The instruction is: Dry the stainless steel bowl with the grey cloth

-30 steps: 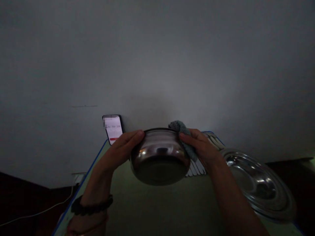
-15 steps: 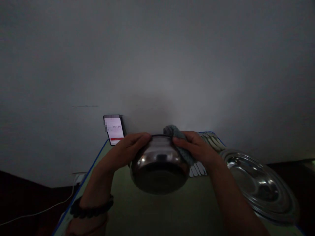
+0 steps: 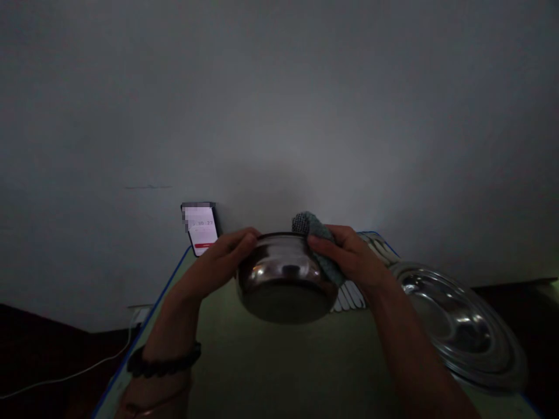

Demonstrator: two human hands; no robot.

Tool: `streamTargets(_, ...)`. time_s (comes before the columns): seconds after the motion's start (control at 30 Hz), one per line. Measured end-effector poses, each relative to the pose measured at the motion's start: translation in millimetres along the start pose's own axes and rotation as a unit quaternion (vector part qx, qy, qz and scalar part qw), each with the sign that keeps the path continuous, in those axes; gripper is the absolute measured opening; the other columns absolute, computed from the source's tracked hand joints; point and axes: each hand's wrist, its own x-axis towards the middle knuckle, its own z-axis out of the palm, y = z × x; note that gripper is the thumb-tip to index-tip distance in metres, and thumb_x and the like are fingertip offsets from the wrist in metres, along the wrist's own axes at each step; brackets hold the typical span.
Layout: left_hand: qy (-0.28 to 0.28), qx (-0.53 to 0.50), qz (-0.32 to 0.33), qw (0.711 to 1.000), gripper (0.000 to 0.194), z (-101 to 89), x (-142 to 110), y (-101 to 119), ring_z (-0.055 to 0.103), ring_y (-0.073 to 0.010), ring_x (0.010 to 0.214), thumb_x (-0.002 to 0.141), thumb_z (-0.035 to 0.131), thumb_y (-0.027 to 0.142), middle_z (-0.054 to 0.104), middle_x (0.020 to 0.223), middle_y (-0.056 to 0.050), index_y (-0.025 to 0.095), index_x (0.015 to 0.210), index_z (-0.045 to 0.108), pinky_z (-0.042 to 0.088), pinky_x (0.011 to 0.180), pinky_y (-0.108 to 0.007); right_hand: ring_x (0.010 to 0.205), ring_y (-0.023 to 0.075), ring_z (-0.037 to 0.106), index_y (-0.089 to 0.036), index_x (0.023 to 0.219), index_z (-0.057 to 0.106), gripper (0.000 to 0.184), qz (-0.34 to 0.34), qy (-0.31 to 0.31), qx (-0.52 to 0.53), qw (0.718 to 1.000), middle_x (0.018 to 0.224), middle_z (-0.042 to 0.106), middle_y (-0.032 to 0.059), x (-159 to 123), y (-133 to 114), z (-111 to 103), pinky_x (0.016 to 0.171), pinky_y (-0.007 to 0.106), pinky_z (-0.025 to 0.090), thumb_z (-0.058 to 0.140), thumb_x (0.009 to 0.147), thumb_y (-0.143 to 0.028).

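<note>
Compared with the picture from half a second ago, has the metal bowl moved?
Yes, slightly. The metal bowl is now higher in the view, judged against the propped phone; its underside shows this most clearly.

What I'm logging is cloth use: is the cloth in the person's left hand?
No, the right hand holds the cloth against the bowl, while the left hand grips the bowl directly.

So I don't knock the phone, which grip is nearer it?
Left. The left grip, on the bowl, is just right of the phone; the right grip, holding cloth, is farther right across the bowl.
</note>
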Motion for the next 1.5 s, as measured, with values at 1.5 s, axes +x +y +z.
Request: streamTargets(1.5,0.011,0.016,-0.005,1.000,0.043,0.7,2,-3,0.063,-0.0212,0.092,0.084,0.055,0.055,0.070,0.102,-0.007,0.019,0.107,0.063,0.050,0.079,-0.031,0.056,0.0098,0.037,-0.021,0.068,0.056,0.032,-0.051,0.048,-0.079,0.994,0.062,0.044,-0.0039,-3,-4,2,0.046,0.023,0.030,0.064,0.084,-0.047)
